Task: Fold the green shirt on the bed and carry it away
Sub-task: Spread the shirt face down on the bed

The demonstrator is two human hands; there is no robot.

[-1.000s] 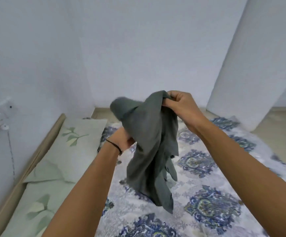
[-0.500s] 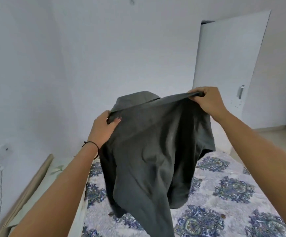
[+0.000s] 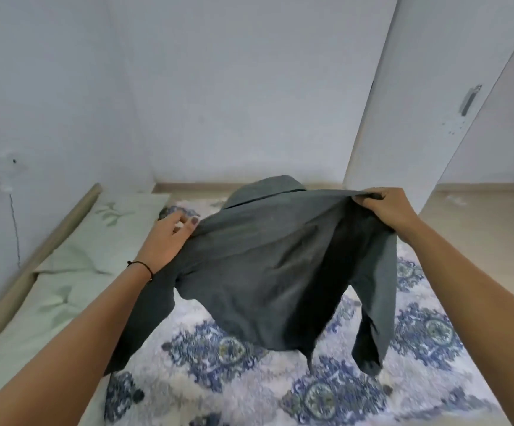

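The dark grey-green shirt [image 3: 268,272] is spread wide in the air, just above the bed [image 3: 237,379] with its blue-and-white patterned cover. Its collar points away from me and both sleeves hang down at the sides. My left hand [image 3: 166,238] pinches the shirt's left shoulder between thumb and fingers. My right hand [image 3: 384,207] grips the right shoulder, fingers curled over the bunched cloth. The lower hem brushes the cover near the middle of the bed.
A pale green leaf-print pillow [image 3: 96,235] lies at the bed's left, along a wooden frame edge [image 3: 34,250] and the wall. A white door [image 3: 418,103] stands ajar at the right, with beige floor [image 3: 480,216] beyond the bed.
My hands have lowered the opened shirt from chest height toward the bed and pulled it wider. My view has tilted down, so more of the bed and pillow shows.
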